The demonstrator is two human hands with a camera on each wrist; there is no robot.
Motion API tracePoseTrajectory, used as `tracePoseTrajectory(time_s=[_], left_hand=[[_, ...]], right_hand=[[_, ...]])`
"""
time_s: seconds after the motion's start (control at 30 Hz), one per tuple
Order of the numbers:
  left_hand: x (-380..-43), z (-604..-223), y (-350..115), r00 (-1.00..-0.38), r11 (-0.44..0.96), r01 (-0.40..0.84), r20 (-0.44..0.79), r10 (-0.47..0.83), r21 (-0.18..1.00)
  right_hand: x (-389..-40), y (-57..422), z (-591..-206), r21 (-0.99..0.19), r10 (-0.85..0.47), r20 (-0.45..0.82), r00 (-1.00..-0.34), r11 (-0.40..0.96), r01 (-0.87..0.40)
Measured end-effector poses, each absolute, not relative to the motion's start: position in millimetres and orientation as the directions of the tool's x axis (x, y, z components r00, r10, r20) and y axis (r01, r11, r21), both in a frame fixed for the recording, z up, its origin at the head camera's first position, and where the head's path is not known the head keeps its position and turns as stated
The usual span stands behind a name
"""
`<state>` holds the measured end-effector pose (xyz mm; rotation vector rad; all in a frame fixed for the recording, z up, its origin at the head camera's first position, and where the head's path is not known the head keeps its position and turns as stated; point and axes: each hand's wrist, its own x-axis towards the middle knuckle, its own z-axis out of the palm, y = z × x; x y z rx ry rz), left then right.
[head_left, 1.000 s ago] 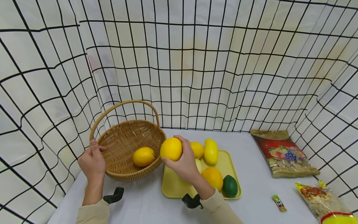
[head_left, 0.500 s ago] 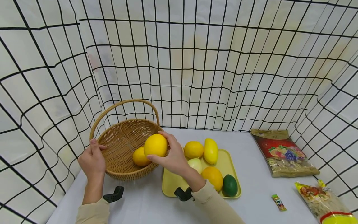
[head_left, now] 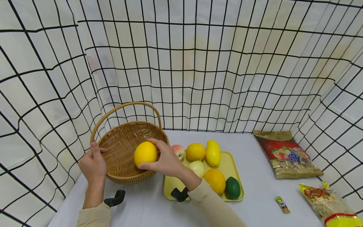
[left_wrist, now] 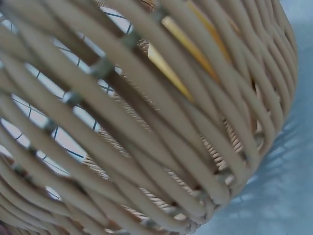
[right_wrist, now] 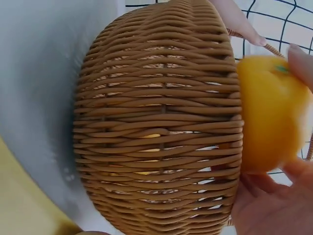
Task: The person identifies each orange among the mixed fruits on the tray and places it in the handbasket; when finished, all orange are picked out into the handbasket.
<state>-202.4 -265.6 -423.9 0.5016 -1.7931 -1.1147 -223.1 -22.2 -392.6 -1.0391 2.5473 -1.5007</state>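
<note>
My left hand (head_left: 94, 165) grips the left side of a wicker basket (head_left: 120, 138), at the rim by the foot of its arched handle. In my right hand (head_left: 170, 160) is an orange (head_left: 145, 154), held between thumb and fingers over the basket's front right rim. The right wrist view shows that orange (right_wrist: 274, 115), with a small green stem mark, level with the rim and partly past it. Through the weave in the left wrist view, yellow fruit (left_wrist: 168, 73) shows. The lemon lying in the basket is hidden behind the orange in the head view.
Right of the basket, a yellow tray (head_left: 173, 192) carries a peach (head_left: 178, 151), a lemon (head_left: 195, 152), a mango (head_left: 213, 153), a pale green fruit (head_left: 197, 168), another orange (head_left: 214, 181) and an avocado (head_left: 233, 188). Food bags (head_left: 292, 157) and a small packet (head_left: 282, 205) lie farther right. Black mesh surrounds the table.
My right hand has carried the orange leftward from above the tray's edge and lowered it into the basket's opening. The peach on the tray has come into sight. My left hand stays put.
</note>
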Motion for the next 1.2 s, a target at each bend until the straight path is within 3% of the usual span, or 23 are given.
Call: tracePoseTrajectory(time_s=[0.2, 0.6, 1.2], left_hand=[[-203.0, -424.8, -264.0, -0.478, 0.551, 0.162, 0.554, -0.682, 0.818], [-203.2, -424.9, -261.5, -0.461, 0.584, 0.186, 0.595, -0.658, 0.79], [-200.3, -423.2, -263.5, -0.46, 0.619, 0.217, 0.638, -0.618, 0.755]], right_hand=[[-232.1, -29.5, -389.5, -0.705, -0.675, 0.194, -0.712, 0.409, -0.58], [-244.9, -48.8, -390.8, -0.618, -0.815, -0.009, -0.579, 0.46, -0.637], [-254.9, -67.2, -398.2, -0.589, -0.85, -0.065, -0.523, 0.455, -0.667]])
